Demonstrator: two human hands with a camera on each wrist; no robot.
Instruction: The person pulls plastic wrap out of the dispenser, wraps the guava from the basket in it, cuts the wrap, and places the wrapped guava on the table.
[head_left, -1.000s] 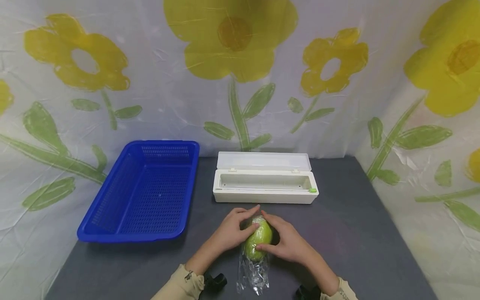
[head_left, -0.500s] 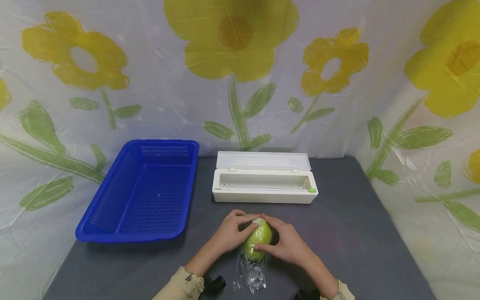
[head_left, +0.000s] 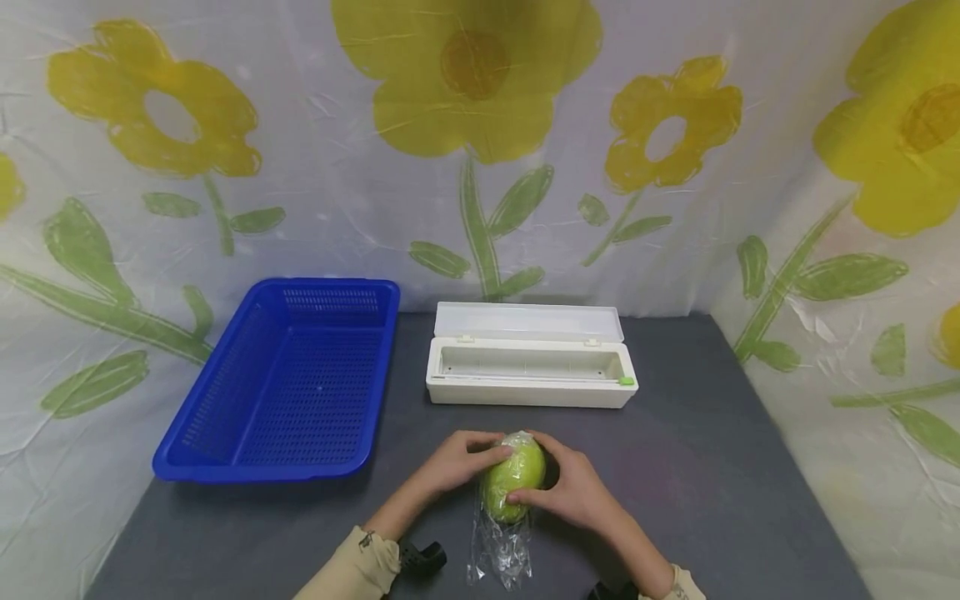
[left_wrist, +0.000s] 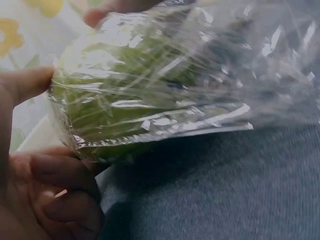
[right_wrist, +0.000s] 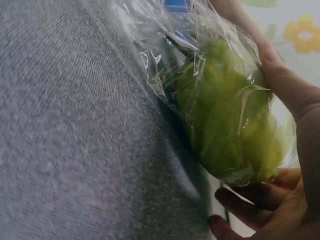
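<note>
A smooth, oval green fruit [head_left: 517, 475] is wrapped in clear cling film, between both hands over the near middle of the table. My left hand [head_left: 456, 460] holds its far left side, thumb on top and fingers behind and below. On the right, my right hand [head_left: 573, 483] grips it with the thumb across the near part and the fingers round the far end. A loose tail of cling film [head_left: 501, 554] hangs from the near end towards the table edge. In the left wrist view the film [left_wrist: 165, 100] lies in shiny creases over the fruit.
Behind the hands stands a white cling film dispenser box [head_left: 525, 393] with its lid raised and a green slider at the right. To the left is a blue plastic basket [head_left: 262, 473]. A flower-printed curtain [head_left: 300, 167] surrounds the grey table [head_left: 712, 500].
My left fingertips have drawn back slightly to the left from the far end of the fruit. The right hand keeps its hold; the loose film has shifted slightly left.
</note>
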